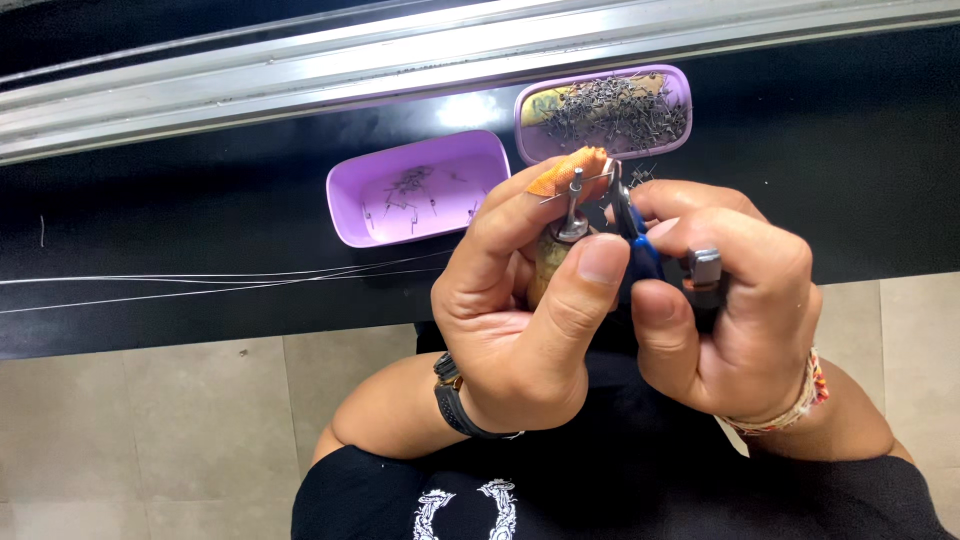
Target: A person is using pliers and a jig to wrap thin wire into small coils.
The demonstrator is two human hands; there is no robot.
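My left hand (pixel 510 300) grips a wooden-handled tool (pixel 556 255) | my right hand (pixel 725 300) is closed round blue pliers (pixel 640 240) | beyond my fingertips: purple tray (pixel 350 205), few pins; second tray (pixel 680 90), heaped pins.

One head-worn camera looks steeply down, close over both hands, toward the black workbench (pixel 200 310).
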